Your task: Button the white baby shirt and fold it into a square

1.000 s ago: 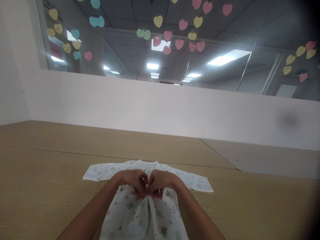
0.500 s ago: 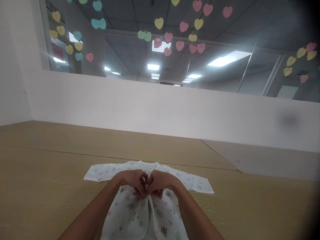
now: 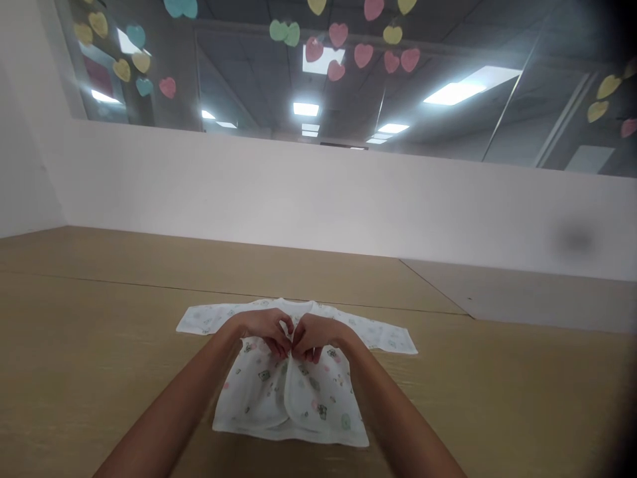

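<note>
A white baby shirt [image 3: 326, 398] with a small print of animals and leaves lies on the table, sleeves spread to both sides and neckline away from me. Its front opening runs down the middle. At the chest, my left hand [image 3: 269, 332] pinches the front edge of the cloth. Close against it, my right hand [image 3: 314, 337] pinches the other side of the same opening, fingertips nearly touching the left ones. Whatever small fastening may sit between the fingertips is hidden. Below the hands the two front edges meet and curve apart at the hem.
The wooden table [image 3: 124, 345] reaches to a low white wall [image 3: 239, 186], with a seam crossing it behind the shirt. A grey panel [image 3: 537, 299] adjoins at the right. Above the wall is a glass pane with heart-shaped paper notes [image 3: 338, 34].
The view has tilted down, so the shirt's whole hem now shows. The front edges below my hands have come closer together. Both hands keep pinching the cloth at the chest.
</note>
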Demonstrator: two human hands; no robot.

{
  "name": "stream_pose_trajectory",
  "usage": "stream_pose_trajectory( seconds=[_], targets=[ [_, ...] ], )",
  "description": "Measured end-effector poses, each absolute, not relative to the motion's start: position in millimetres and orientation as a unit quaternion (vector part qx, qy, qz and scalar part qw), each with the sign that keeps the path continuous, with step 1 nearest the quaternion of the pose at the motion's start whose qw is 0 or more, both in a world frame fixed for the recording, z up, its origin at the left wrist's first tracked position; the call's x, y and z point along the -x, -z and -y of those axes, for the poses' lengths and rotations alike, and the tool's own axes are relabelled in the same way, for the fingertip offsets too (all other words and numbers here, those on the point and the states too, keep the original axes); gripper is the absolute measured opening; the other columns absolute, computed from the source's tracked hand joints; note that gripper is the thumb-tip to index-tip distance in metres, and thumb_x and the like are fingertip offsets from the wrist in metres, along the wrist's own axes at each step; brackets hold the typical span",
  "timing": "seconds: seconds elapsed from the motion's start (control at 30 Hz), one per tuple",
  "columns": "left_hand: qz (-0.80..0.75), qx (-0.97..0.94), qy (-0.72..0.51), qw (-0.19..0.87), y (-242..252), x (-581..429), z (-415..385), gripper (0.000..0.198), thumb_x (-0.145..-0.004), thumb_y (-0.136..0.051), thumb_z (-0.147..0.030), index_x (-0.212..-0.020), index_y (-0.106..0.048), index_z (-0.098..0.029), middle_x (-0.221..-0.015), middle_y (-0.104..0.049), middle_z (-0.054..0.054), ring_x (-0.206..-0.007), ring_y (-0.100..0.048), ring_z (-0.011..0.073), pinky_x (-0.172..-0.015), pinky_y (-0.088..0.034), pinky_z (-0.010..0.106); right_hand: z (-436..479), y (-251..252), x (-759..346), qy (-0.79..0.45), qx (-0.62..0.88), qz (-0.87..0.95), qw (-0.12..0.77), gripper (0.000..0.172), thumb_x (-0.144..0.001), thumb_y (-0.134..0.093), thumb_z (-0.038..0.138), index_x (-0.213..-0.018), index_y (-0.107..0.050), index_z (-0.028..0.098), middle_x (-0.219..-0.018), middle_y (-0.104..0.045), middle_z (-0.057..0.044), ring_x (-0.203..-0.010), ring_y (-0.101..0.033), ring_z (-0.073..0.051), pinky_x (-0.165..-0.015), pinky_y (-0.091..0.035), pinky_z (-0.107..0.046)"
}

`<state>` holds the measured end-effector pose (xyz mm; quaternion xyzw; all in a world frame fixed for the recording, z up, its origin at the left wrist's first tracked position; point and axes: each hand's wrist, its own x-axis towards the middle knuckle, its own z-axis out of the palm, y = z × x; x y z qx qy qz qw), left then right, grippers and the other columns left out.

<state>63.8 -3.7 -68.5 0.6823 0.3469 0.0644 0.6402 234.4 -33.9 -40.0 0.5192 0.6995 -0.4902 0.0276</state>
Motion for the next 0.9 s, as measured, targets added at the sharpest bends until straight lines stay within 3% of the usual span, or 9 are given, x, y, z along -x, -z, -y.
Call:
stream_pose_trajectory(
  seconds=[0.5,0.77,0.9],
  targets=[
    [-0.393,-0.716,-0.039,0.576,69.4,-73.8,7.5,0.039,-0.049,-0.073,-0.012,-0.076,-0.045,-0.018,-0.064,-0.065,0.0,-0.068,-0.066,0.0213,-0.066,-0.054,0.033,27.9,61.9,-233.3,0.473,-0.532,-0.702,0.025,0.009,-0.057,-0.064,0.015,-0.064,-0.06,0.011,-0.052,-0.055,0.003,-0.046,-0.052,-0.009,-0.049,-0.048,-0.02],
    [-0.412,-0.746,0.009,0.523,65.0,-77.1,11.8,0.037,-0.05,-0.072,-0.019,-0.078,-0.047,-0.017,-0.065,-0.064,-0.001,-0.06,-0.062,0.0159,-0.058,-0.05,0.027,23.9,64.9,-240.2,0.487,-0.524,-0.698,0.039,0.008,-0.058,-0.065,0.016,-0.059,-0.058,0.011,-0.05,-0.053,0.004,-0.043,-0.048,-0.006,-0.044,-0.042,-0.017],
    [-0.431,-0.803,0.041,0.409,60.3,-80.0,15.3,0.04,-0.048,-0.073,-0.026,-0.082,-0.054,-0.016,-0.075,-0.065,0.001,-0.063,-0.06,0.0153,-0.055,-0.046,0.024,25.9,63.6,-239.9,0.477,-0.547,-0.686,0.049,0.01,-0.059,-0.067,0.017,-0.06,-0.059,0.011,-0.048,-0.052,0.004,-0.042,-0.048,-0.006,-0.045,-0.043,-0.017]
  ],
)
